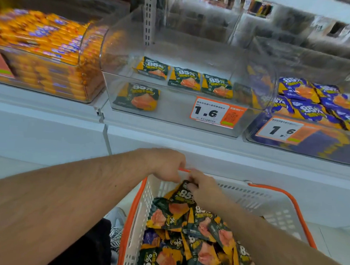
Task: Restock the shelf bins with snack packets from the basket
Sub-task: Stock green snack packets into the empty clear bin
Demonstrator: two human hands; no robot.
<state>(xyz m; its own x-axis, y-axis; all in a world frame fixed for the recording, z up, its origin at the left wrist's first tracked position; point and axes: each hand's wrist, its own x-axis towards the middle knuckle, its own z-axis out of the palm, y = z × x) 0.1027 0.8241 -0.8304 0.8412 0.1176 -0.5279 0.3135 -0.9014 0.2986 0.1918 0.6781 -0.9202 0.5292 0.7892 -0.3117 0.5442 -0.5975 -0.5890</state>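
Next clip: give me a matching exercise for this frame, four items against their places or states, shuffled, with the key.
Items
1. middle bin
2. left bin
3. right hand
4. basket

States
A. packed with orange packets
B. pinches a dark green packet
C. holds only four dark green packets
D. heaped with dark green packets, below the shelf

Pairs: 1-C, 2-A, 3-B, 4-D

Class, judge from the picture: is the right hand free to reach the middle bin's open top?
Probably yes: the middle bin is open-topped and nearly empty, and nothing stands between it and the right hand, which pinches a packet.
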